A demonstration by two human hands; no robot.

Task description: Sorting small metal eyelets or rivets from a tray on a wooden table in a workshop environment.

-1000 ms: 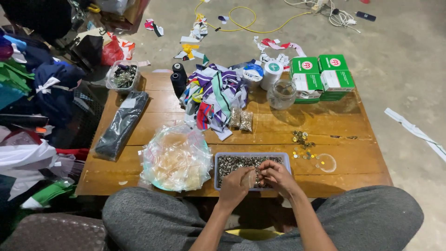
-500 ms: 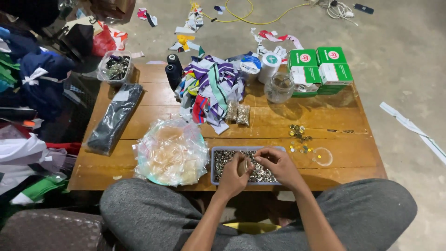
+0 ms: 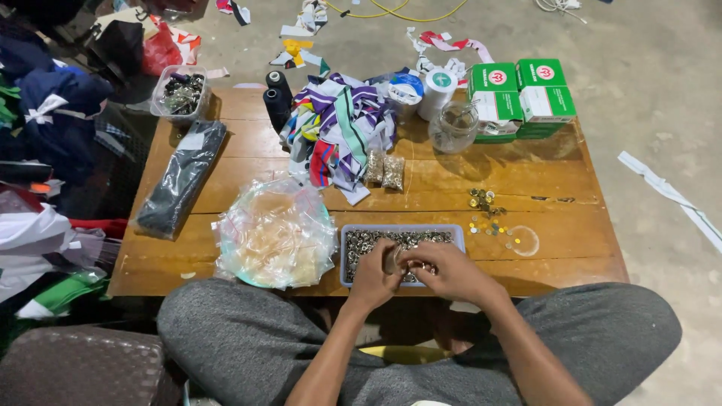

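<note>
While both hands met over the shallow tray (image 3: 353, 259) of small metal rings at the bench's (image 3: 571, 248) near edge, the left hand (image 3: 374, 277) and right hand (image 3: 444, 272) pinched one ring (image 3: 392, 259) between closed fingertips. Light, hard and likely slippery, such rings seemed best gripped by the rim.

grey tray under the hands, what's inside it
The grey tray holds a heap of small silvery metal rings. The left hand and right hand cover its near middle, so what lies beneath them is hidden.
</note>
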